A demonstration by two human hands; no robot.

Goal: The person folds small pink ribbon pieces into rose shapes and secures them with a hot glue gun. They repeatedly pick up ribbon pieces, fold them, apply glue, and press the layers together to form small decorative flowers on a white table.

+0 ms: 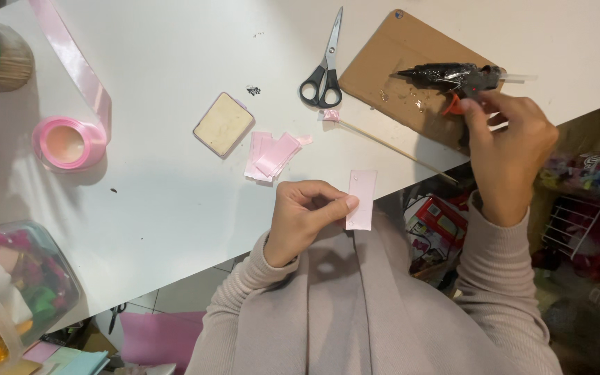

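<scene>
The left hand (305, 215) pinches a pink strip (360, 200) between thumb and fingers, at the near edge of the counter (161, 201). A small dot, perhaps glue, shows near the far end of the strip; I cannot tell for sure. The right hand (508, 149) is closed around the handle of the glue gun (453, 78), which lies on a brown board (390, 62) at the far right. Left of the strip, a small pile of cut pieces (271, 156) lies waiting, so I judge that the cutting is mostly done and the gluing has only begun. A thin stick (390, 144) with a pink bit at its end lies near the scissors (324, 66). The ribbon roll (69, 142) sits at the left.
</scene>
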